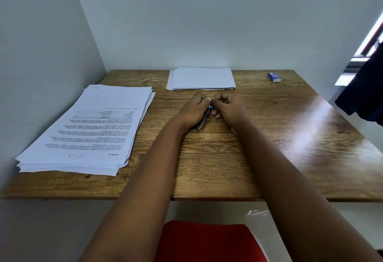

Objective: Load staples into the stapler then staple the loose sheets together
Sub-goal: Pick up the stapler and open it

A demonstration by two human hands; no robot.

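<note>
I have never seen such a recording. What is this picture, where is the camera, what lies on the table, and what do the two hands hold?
There is no machine here. One camera, worn on a person's head, looks down at their bare hands. The left hand and right hand both grip a stapler, blue and metal, mostly hidden between them. On the wooden table lie a printed paper stack at the left, a blank-looking paper stack at the far edge, and a small blue box far right, perhaps staples.
</note>
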